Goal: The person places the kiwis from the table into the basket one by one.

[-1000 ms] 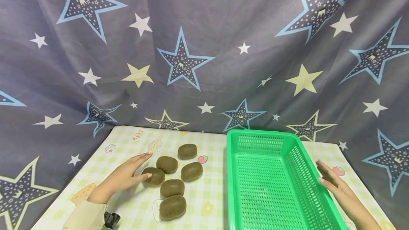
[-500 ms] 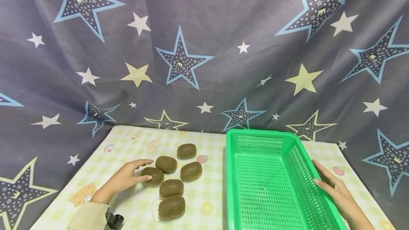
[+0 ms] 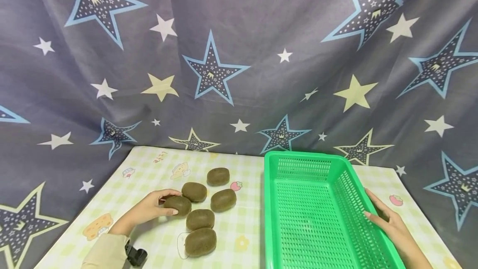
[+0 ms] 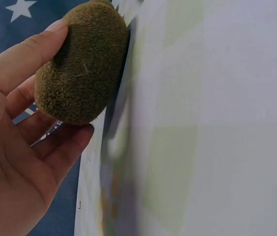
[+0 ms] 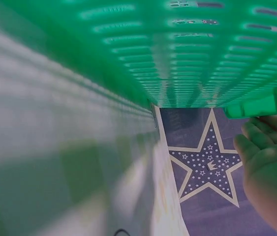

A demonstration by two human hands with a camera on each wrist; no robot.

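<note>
A: Item one, kiwis. Where kept?

B: Six, on the left of the table [image 3: 246,215]. The held kiwi [image 3: 178,207], leftmost, is pinched from its left between thumb and fingers of the left hand [image 3: 146,209]; whether it is raised off the surface cannot be told.

A: Neighbours?

B: Second kiwi [image 3: 194,191], to its far right, touching or nearly so. Far kiwi [image 3: 218,177]. Right kiwi [image 3: 223,200]. Middle kiwi [image 3: 200,220] and near kiwi [image 3: 201,243], seemingly touching.

A: Item two, basket?

B: Green, slotted, upright, on the right of the table. The right rim of the basket [image 3: 269,219] is held by the right hand [image 3: 396,231], thumb over the rim, fingers outside.

A: Likely faults?

B: The second kiwi could be nudged or rolled, should the held kiwi be drawn rightward too low. A slip is possible, the fruit being rounded and gripped off-centre. The basket, probably light, might be dragged or tipped if its rim were pulled unevenly.
</note>
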